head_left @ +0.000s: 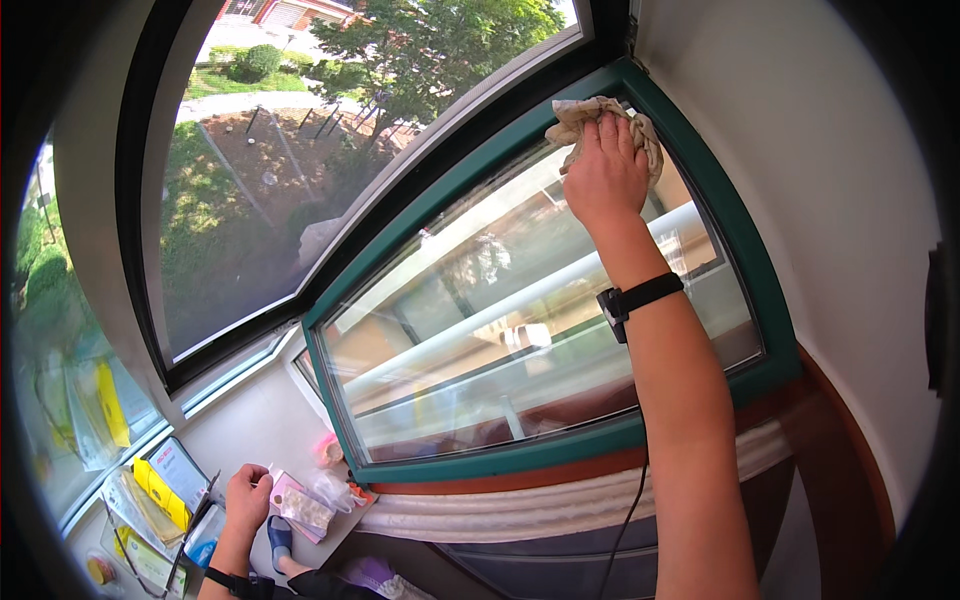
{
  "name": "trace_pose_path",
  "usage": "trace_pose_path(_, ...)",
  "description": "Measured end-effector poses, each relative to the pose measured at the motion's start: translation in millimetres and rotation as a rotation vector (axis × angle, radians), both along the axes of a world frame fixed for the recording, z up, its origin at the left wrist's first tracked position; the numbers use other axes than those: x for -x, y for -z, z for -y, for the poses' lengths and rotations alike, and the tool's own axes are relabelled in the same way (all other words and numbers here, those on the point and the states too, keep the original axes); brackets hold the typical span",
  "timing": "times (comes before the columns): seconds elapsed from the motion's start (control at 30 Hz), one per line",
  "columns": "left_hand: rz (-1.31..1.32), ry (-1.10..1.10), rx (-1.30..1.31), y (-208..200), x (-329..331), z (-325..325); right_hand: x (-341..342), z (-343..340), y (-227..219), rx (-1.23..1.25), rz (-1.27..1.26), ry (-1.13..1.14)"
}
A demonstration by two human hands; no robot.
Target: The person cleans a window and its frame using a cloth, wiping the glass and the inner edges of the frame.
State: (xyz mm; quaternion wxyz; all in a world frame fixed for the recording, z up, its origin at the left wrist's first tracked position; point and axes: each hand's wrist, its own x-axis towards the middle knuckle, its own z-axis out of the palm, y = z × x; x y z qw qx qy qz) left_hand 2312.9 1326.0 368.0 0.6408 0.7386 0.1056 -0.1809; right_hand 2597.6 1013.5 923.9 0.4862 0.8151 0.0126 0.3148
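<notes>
Pressing a crumpled beige cloth (650, 155) into the far corner of the green-framed window sash (485, 466), my right hand (607, 185) has its fingers spread over the folds, holding them against the surface. The cloth bunches out past my fingertips on both sides and overlaps the place where the glass pane (470, 370) meets the frame. To do this well, I would fold the loose edges under, so that a flat, even pad meets the glass, and let a fingertip push the fabric right into the angle. Pressure should come from the whole palm, and lightly, since the sash stands swung inward and could shift on its hinges.

My arm is stretched nearly straight, so short strokes would serve better than a long reach. The black wristband (650, 293) sits clear of the corner, but it could knock the pane on a lower pass. A thin black cable (628, 530) hangs below my forearm; I should avoid snagging it.

Lower down, my left hand (247, 495) is loosely curled beside a pink packet (285, 485) on the white table (240, 425); I cannot tell whether it grips anything. Near it lie a clear plastic bag (335, 491) and a yellow folder (160, 493), so that hand needs a firm, uncluttered spot if I lean.
</notes>
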Motion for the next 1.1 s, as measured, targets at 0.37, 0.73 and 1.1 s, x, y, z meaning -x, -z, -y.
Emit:
trace_pose_path(0.37, 0.137, -0.029, 0.147, -73.0, -30.2, 60.8, 7.6, 0.3, 147.5, -0.225, -0.183, 0.061)
trace_pose_path(0.73, 0.116, -0.005, 0.761, -184.2, -108.0, 132.8, 183.2, -66.2, 273.3, -2.666, -0.297, -0.122)
trace_pose_path(1.1, -0.428, 0.103, 1.415, -111.0, -40.9, 120.1, 330.7, -109.2, 316.0, -1.765, -0.376, -0.297)
